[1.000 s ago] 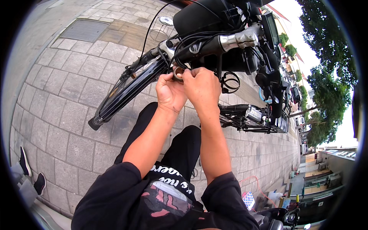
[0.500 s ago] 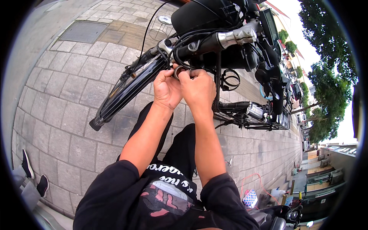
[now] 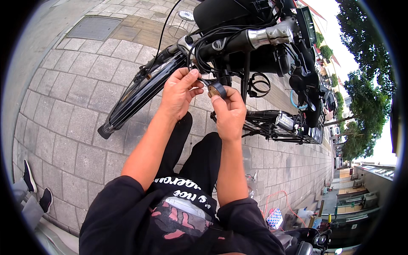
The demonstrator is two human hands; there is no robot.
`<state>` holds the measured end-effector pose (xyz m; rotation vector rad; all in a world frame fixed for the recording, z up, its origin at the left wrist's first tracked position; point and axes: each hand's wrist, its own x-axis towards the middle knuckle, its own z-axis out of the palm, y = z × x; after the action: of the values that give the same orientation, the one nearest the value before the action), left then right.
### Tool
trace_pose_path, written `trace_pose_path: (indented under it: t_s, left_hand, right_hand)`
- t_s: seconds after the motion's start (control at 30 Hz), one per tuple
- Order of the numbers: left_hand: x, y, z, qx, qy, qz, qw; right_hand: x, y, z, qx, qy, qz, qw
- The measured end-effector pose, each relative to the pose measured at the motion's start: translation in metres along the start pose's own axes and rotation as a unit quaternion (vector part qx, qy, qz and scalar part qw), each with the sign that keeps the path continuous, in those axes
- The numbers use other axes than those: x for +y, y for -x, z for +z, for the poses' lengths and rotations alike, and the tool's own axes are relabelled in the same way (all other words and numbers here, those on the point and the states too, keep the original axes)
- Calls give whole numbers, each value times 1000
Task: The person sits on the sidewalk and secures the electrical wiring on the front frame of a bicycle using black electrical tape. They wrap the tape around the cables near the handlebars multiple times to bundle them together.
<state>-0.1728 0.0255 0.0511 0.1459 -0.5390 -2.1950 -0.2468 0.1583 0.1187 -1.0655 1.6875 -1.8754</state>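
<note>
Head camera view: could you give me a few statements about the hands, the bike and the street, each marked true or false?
1. The right hand holds a round, dark-rimmed object. True.
2. Both hands wear gloves. False: both are bare, the left hand too.
3. The bike's front mudguard stretches away to the left of the hands in the picture. True.
4. The metal cover set in the paving is round. False: it is four-sided.
5. Another person's dark shoes show near the left edge. True.
6. The trees stand at the left of the picture. False: they are at the right.
</note>
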Motion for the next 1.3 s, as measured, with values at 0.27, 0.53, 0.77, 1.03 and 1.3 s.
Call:
trace_pose_path:
  t_s: [0.27,0.53,0.77,1.03,1.3]
  left_hand:
    - [17,6,-1,76,-267,126,952]
    - [76,10,15,-215,-675,386,590]
    - [75,-9,8,-249,-701,368,558]
    - [75,-21,12,-259,-693,354,572]
    - [78,-20,19,-226,-678,341,611]
  right_hand:
    - [27,2,-2,-15,48,-19,999]
    - [14,-5,12,-42,32,138,989]
    - [11,-3,36,41,30,121,991]
    - [8,-3,45,100,24,96,990]
    - [16,-4,49,131,71,54,987]
